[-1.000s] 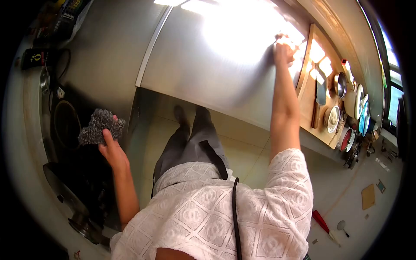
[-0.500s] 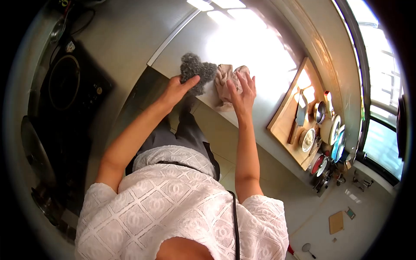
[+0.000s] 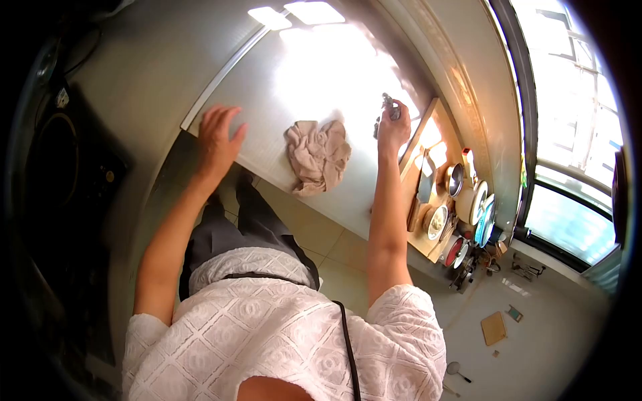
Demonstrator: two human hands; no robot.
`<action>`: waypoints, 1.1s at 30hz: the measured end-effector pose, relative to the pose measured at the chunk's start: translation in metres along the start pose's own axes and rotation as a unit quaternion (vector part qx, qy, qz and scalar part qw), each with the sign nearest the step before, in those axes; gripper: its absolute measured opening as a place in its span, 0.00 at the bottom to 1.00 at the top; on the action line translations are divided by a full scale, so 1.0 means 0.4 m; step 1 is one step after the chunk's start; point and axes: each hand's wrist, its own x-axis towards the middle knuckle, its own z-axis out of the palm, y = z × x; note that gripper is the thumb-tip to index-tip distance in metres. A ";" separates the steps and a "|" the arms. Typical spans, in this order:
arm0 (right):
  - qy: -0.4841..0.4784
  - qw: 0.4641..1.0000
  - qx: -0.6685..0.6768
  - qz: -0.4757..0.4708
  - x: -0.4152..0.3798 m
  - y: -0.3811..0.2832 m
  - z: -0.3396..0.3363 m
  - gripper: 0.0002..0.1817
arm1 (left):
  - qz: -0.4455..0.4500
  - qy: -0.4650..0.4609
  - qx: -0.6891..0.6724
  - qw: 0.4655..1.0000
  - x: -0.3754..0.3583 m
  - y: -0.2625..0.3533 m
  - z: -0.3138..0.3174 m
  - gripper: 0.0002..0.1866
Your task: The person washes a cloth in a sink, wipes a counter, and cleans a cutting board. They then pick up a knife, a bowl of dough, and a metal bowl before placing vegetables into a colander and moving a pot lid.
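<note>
A crumpled beige cloth (image 3: pixel 317 156) lies near the front edge of the shiny metal counter (image 3: pixel 267 147). To its right, my right hand (image 3: pixel 394 128) is closed on a grey scrubber (image 3: pixel 390 107), beside the wooden board. Most of the scrubber is covered by the fingers. Over the counter's left part, near the metal strip, my left hand (image 3: pixel 219 139) is held with its fingers apart and nothing in it.
On the right, a wooden board (image 3: pixel 436 127) carries a cleaver (image 3: pixel 426 177), a metal bowl (image 3: pixel 454 179) and a white bowl (image 3: pixel 437 222). Plates and lids stand beyond it. A black cooktop (image 3: pixel 73 200) is at the left, a window (image 3: pixel 575 217) at the right.
The grey scrubber has passed from my left hand to my right hand, which has moved right, away from the cloth. My left hand has opened and shifted left in the view.
</note>
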 end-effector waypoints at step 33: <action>-0.189 0.946 -0.194 -0.179 0.072 0.072 0.175 0.21 | -0.010 0.037 0.175 0.984 0.015 -0.083 0.039 0.17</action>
